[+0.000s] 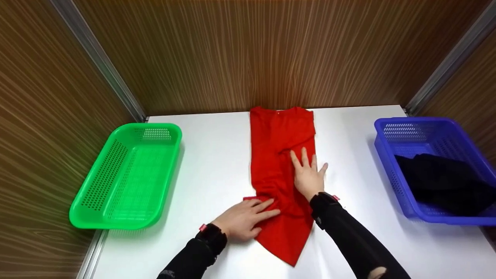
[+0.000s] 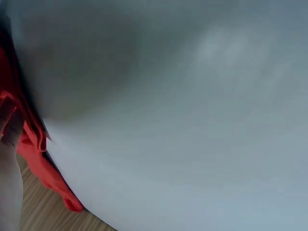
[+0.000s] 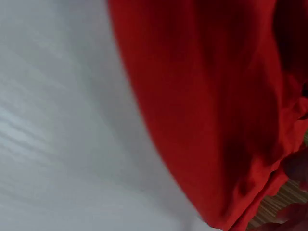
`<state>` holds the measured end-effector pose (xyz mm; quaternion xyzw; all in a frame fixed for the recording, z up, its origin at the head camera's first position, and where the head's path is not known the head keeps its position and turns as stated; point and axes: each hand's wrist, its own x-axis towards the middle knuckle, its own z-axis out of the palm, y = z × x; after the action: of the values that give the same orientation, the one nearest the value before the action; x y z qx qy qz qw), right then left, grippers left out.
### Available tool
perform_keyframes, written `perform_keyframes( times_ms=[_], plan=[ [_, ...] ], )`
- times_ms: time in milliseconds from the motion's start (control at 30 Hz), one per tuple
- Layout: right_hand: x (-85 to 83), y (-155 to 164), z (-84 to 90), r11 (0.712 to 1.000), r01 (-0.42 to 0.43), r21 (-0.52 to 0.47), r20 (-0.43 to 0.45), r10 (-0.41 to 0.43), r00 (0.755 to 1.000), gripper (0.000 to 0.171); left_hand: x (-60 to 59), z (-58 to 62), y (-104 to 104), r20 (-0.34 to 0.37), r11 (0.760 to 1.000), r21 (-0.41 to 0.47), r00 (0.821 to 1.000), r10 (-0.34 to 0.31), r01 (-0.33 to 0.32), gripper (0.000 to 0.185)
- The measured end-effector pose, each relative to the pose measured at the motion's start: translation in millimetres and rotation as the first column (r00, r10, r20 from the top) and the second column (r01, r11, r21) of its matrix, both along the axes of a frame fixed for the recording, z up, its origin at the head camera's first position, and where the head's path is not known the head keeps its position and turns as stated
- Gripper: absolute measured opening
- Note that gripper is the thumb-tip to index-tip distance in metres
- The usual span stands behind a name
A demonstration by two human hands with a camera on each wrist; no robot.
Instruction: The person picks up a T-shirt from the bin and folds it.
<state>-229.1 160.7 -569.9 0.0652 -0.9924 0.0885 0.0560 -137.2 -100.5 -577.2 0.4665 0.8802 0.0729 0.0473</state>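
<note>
A red garment (image 1: 271, 155), folded into a long narrow strip, lies on the white table with its neckline at the far edge. Its near end tapers to a point, and wrinkles run across the middle. My left hand (image 1: 246, 219) rests on the lower left side of the cloth, fingers extended over it. Higher up on the right edge, my right hand (image 1: 309, 176) lies with fingers spread, touching the fabric. In the left wrist view, part of the red cloth (image 2: 41, 163) shows beside the hand; the right wrist view has a blurred red stretch (image 3: 192, 106).
To the left stands a green perforated basket (image 1: 170, 186) with nothing visible inside. At the right is a blue basket (image 1: 391, 170) holding black cloth (image 1: 445, 182). Wood-patterned panels (image 1: 248, 54) enclose the white table (image 1: 213, 155) at the back and sides.
</note>
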Motion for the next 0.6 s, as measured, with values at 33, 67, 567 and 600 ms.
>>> perform_keyframes(
  times_ms=[33,67,567,600],
  plan=[
    [3.1,-1,2.1,1.000,0.006,-0.029,0.020,-0.006,1.000,0.059,0.0,0.3,2,0.026,1.000,0.008,1.000,0.003,-0.003,0.073],
    [7.1,-3,4.0,0.998,0.005,-0.059,0.048,-0.002,0.999,0.057,0.1,0.9,3,0.046,1.000,0.016,0.999,0.009,-0.009,0.072],
    [28.1,25,-19.7,0.991,-0.119,0.058,-0.217,0.129,0.968,0.065,-6.1,-3.0,-3,-0.029,0.999,-0.011,0.998,0.051,-0.052,0.056],
    [29.9,24,-19.0,0.989,-0.145,0.029,-0.253,0.147,0.956,0.062,-7.3,-3.4,-3,-0.044,0.998,-0.001,0.997,0.064,-0.064,0.053]
  ],
)
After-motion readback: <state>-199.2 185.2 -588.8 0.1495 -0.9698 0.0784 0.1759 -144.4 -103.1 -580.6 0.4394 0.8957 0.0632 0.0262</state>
